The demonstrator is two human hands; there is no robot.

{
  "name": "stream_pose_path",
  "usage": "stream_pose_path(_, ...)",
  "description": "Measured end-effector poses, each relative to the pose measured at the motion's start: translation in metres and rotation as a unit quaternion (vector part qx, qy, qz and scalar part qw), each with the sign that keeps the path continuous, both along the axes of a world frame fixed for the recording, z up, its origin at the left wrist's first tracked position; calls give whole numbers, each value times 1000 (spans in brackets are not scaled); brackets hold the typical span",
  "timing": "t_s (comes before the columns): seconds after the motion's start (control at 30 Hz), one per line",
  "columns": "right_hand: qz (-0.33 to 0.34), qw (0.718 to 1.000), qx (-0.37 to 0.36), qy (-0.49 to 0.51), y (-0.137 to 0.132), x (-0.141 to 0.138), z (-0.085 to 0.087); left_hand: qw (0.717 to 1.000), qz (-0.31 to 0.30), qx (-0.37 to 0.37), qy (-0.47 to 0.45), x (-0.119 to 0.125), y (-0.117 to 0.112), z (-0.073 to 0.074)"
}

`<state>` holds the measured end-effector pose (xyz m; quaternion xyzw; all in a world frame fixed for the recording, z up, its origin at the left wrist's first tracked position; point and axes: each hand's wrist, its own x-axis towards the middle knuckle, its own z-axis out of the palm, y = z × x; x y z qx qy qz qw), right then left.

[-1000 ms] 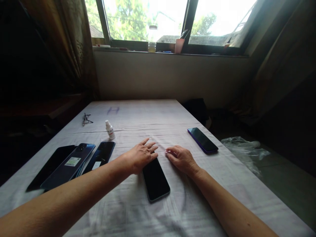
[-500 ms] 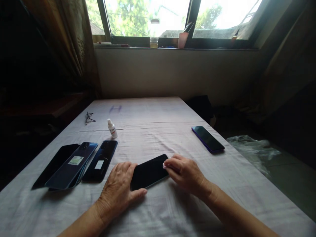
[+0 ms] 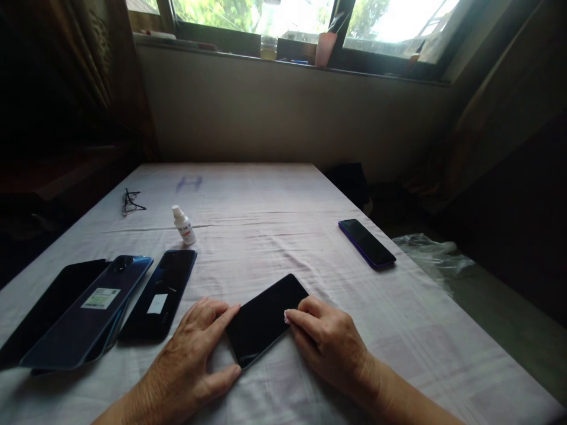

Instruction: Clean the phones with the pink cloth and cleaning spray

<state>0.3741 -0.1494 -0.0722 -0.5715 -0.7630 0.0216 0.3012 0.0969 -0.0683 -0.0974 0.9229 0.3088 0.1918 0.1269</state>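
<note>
A smartphone (image 3: 263, 321) lies face up in front of me, its dark screen tilted slantwise on the cloth. My left hand (image 3: 188, 348) holds its left end, fingertips at the far corner and thumb at the near one. At the right end, my right hand (image 3: 332, 345) pinches a small white wad (image 3: 287, 317), perhaps cotton or tissue, against the screen. Most of the wad is hidden in the fingers. Left of my hands lie a dark phone with a white label (image 3: 170, 277) and a stack of phones, topped by a bluish one (image 3: 110, 283) with a sticker.
A small white bottle (image 3: 184, 226) stands beyond the labelled phone. Folded glasses (image 3: 132, 202) lie at the far left. Near the right table edge rests a purple-edged phone (image 3: 367, 243). The tablecloth (image 3: 248, 195) is wrinkled. Clear plastic (image 3: 434, 254) lies on the floor at right.
My right hand has moved slightly toward me along the screen with the wad. The phone has turned a little under my left hand. The view has tipped downward.
</note>
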Motion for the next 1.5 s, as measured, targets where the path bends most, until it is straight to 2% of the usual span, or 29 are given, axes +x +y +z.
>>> stream_pose_path(0.2, 34, 999, 5, -3, 1, -4, 2, 999, 4, 33, 17, -2, 0, 2)
stream_pose_path(0.43, -51, 998, -20, -31, 4, 26, 3, 999, 21, 31, 35, -6, -1, -10)
stream_pose_path(0.6, -98, 993, -14, -66, 5, 34, 3, 998, 22, 32, 46, -6, -1, -9)
stream_pose_path(0.9, -21, 999, 13, -38, 8, 0, 4, 995, -4, 88, 42, -2, 2, 3)
stream_pose_path(1.03, -7, 998, 12, -58, 11, 0, 7, 993, -8, 105, 51, 0, 1, 5)
stream_pose_path(1.2, -72, 992, -23, -103, 22, 16, 12, 987, -11, 149, 63, 0, 1, 10)
stream_pose_path(1.3, -95, 991, -21, -90, 25, 16, 10, 981, -15, 182, 65, 0, 2, 11)
stream_pose_path(1.5, -15, 999, 3, -34, 18, -3, 6, 978, -20, 197, 65, -1, 6, 8)
